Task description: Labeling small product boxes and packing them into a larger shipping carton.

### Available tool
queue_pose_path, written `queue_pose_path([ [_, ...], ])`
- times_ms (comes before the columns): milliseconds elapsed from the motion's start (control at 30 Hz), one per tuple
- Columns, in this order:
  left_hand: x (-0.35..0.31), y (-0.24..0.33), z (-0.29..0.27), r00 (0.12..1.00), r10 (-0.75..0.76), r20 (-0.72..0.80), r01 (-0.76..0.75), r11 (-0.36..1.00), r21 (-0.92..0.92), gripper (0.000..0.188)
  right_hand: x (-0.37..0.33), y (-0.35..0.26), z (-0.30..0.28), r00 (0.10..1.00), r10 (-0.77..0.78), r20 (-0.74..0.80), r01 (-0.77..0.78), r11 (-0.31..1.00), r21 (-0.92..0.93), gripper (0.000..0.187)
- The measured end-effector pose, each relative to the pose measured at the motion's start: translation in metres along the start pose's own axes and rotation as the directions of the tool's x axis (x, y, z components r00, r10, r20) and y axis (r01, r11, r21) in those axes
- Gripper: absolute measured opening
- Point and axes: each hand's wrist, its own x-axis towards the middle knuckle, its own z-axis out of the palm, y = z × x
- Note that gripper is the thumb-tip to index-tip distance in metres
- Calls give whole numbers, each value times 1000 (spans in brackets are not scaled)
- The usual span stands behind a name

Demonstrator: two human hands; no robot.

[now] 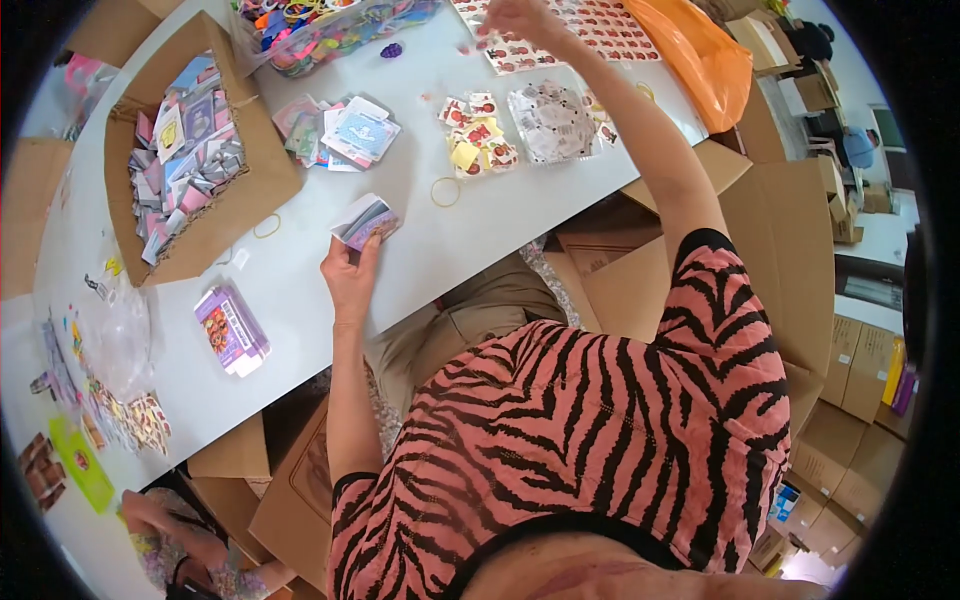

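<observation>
My left hand (349, 272) is closed around a small purple-and-white card box (366, 222), with thumb and fingers on its near end. The top of this box seems open, with grey inside. My right arm reaches far across the table; my right hand (522, 22) is over a sheet of red stickers (515, 58) at the top edge. Its fingers are blurred, so whether they hold anything is unclear. Beyond the box lies a pile of printed cards (362, 133). Between the hands sit loose cut stickers (480, 135) and a clear plastic packet (553, 122).
A large carton (262, 190) full of small folded boxes stands on the left. A purple printed box (231, 330) lies nearer. A clear bag of colourful bits (320, 45), a rubber band (446, 192) and an orange bag (705, 65) are around. Another person (190, 540) sits at lower left.
</observation>
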Motion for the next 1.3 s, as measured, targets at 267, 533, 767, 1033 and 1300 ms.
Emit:
queue_pose_path([
  [267,-5,-11,-6,998,46,-53,-44,998,38,32,-90,-111,-13,960,280,31,-281,959,28,21],
  [533,-4,6,-5,1000,-3,-12,3,999,-42,27,-107,-158,52,942,323,94,-336,905,262,29],
  [767,-5,41,-7,971,217,-102,-221,975,-26,54,-96,-201,101,955,191,229,-263,901,344,24],
  [1033,21,134,-9,958,285,31,-280,954,-107,58,-93,-249,134,941,157,298,-276,867,415,22],
  [1300,30,142,11,982,74,171,7,904,-427,16,-85,-238,137,979,202,-7,-172,854,490,22],
])
